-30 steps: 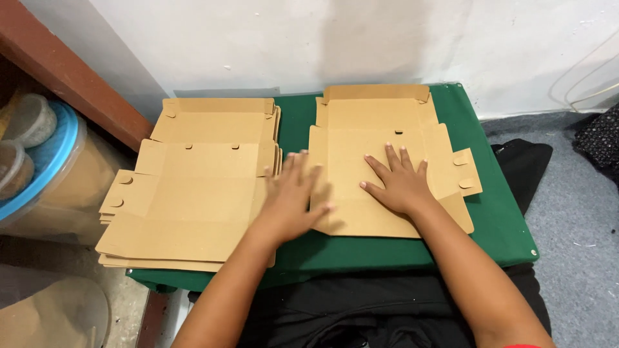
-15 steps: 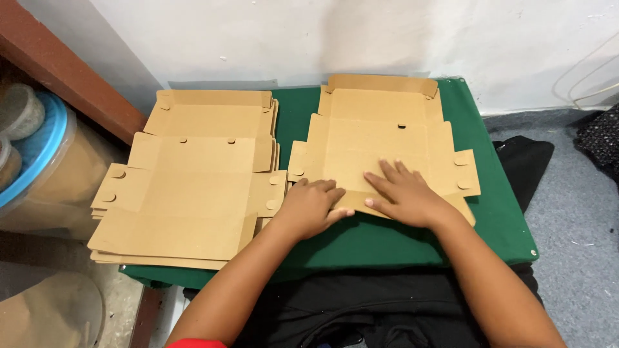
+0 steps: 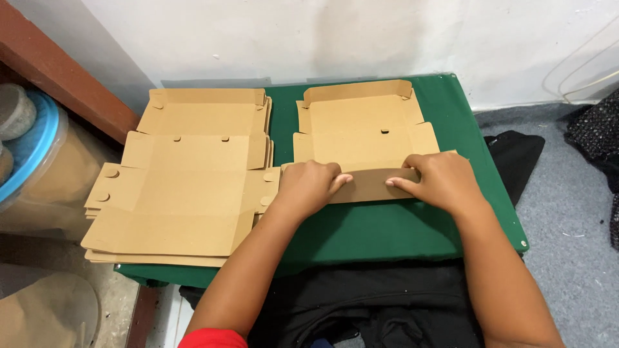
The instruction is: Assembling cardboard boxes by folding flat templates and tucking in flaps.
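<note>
Cardboard box blank (image 3: 361, 138): left hand (image 3: 308, 187) and right hand (image 3: 438, 182) grip its raised front flap.

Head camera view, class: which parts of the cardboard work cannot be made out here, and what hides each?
- Near panel of the cardboard blank: its ends lie under the left hand and right hand.
- Lower sheets of the flat stack: covered by the top sheet; the count is unclear.
- Blue-lidded tub: cut off by the left edge.
</note>
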